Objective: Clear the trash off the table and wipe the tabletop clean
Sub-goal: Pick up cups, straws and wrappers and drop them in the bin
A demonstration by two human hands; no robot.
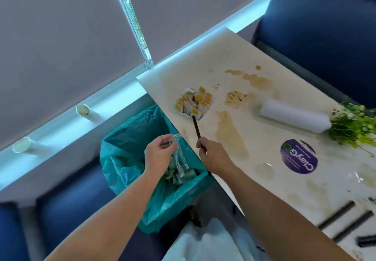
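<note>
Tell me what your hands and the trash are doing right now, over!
Left hand pinching clear wrapper over teal-lined bin. Right hand gripping dark stick. Brown stains and tipped white vase on table, not yet wiped.

purple round sticker (298, 156) on table (264, 57), reads "ClayGo" upside down from this view, smaller print beneath illegible

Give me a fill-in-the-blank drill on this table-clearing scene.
1. The left hand holds a clear wrapper above the ____.
2. The round sticker on the table is ____.
3. The white vase lies on its ____.
4. ____ paper cups rest on the window ledge.
Missing words: bin; purple; side; two.
</note>
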